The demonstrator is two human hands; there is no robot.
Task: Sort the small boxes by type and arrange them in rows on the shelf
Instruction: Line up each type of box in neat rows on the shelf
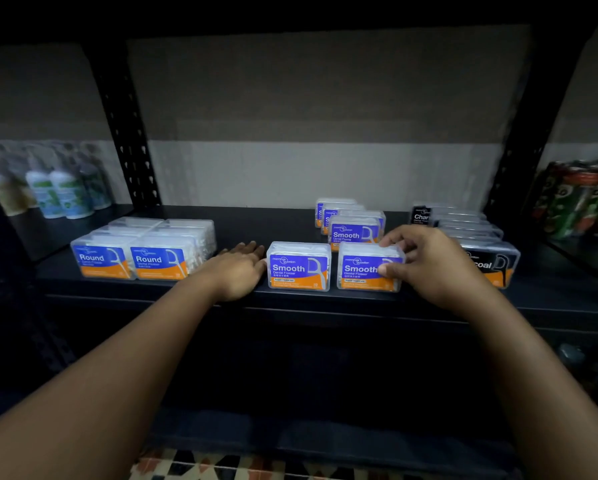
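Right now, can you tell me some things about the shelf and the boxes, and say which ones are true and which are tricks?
1. The right hand grips a Smooth floss box. True.
2. The left hand is lifting a Round floss box. False: it lies flat on the shelf beside the other front Smooth box, between it and the Round boxes.
3. The Round boxes stand left of the Smooth ones. True.
4. The black Charcoal boxes stand furthest left. False: they are on the right, past the Smooth boxes.
5. More Smooth boxes line up behind the held one. True.
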